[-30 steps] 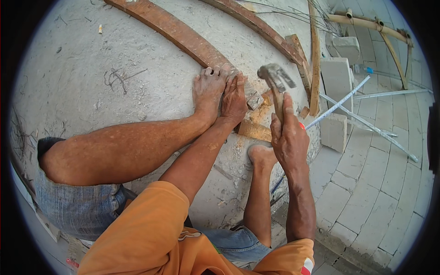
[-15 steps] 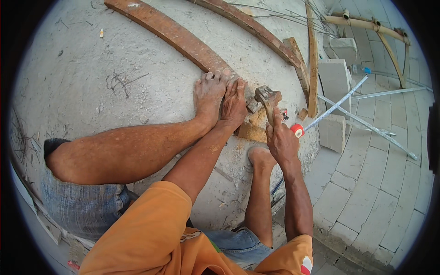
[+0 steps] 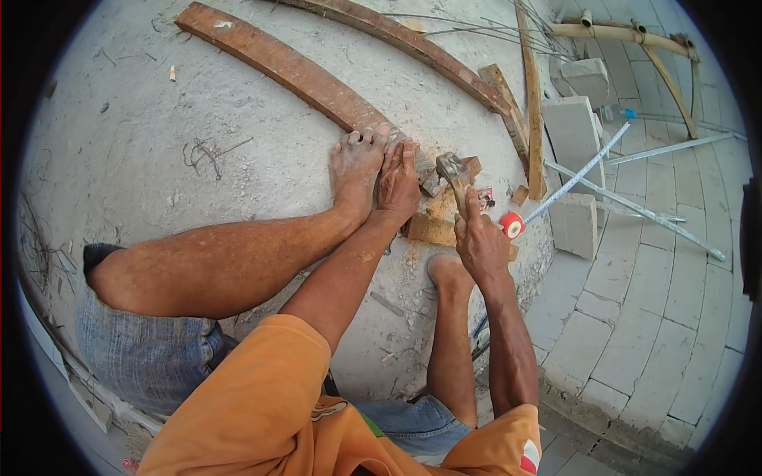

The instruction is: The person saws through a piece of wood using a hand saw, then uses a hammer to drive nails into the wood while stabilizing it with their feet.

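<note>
My right hand [image 3: 483, 244] is closed round the wooden handle of a hammer [image 3: 454, 170]. The hammer's dark metal head is just right of the near end of a long reddish-brown wooden beam [image 3: 290, 75]; whether they touch I cannot tell. My left hand [image 3: 399, 184] lies on that end of the beam, fingers stretched over the wood. Beside it my bare left foot [image 3: 355, 170] presses against the beam. A short wooden block [image 3: 432, 229] with sawdust around it lies below the beam's end.
A red tape measure [image 3: 513, 225] with its blade [image 3: 575, 178] pulled out lies right of my right hand. Another beam [image 3: 413, 46] and narrow timbers [image 3: 531, 103] lie beyond. Pale blocks [image 3: 573, 226] and crossed metal strips [image 3: 643, 208] are at the right, above a paved floor.
The hammer has tilted slightly and its head sits a little lower in the picture. My left hand and foot stay on the beam. The whole view has shifted slightly.
</note>
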`<state>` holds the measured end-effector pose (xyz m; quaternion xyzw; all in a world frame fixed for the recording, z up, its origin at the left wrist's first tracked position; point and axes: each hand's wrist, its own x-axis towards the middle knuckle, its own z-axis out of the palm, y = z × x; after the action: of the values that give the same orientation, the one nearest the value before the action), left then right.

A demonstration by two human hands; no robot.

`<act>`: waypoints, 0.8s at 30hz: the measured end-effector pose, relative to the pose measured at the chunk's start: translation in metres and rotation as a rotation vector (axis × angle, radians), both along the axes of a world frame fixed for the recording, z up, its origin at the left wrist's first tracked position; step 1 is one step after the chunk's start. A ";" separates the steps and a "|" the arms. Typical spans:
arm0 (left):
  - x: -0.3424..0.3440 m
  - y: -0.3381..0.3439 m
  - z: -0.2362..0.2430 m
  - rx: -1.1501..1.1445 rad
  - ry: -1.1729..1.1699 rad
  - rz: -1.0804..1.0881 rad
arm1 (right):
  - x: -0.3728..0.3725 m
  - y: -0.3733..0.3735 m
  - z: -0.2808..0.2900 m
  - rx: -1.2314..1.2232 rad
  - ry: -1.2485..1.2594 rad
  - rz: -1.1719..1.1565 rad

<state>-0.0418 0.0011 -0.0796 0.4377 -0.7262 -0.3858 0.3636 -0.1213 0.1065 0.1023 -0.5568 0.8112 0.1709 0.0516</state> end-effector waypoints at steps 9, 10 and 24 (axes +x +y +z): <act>0.015 -0.005 -0.003 -0.079 -0.148 -0.091 | 0.029 0.009 0.075 -0.354 -0.174 -0.088; 0.017 -0.006 -0.002 -0.096 -0.273 -0.118 | 0.024 0.026 0.080 -0.384 -0.180 -0.134; 0.009 -0.067 0.048 -0.448 -0.819 -0.611 | -0.007 0.258 0.073 -0.912 -0.882 -1.007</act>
<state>-0.0326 -0.0663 -0.0318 0.2336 -0.9663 -0.1084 0.0074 -0.1287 0.3643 0.1748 -0.1072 0.8594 -0.4557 0.2056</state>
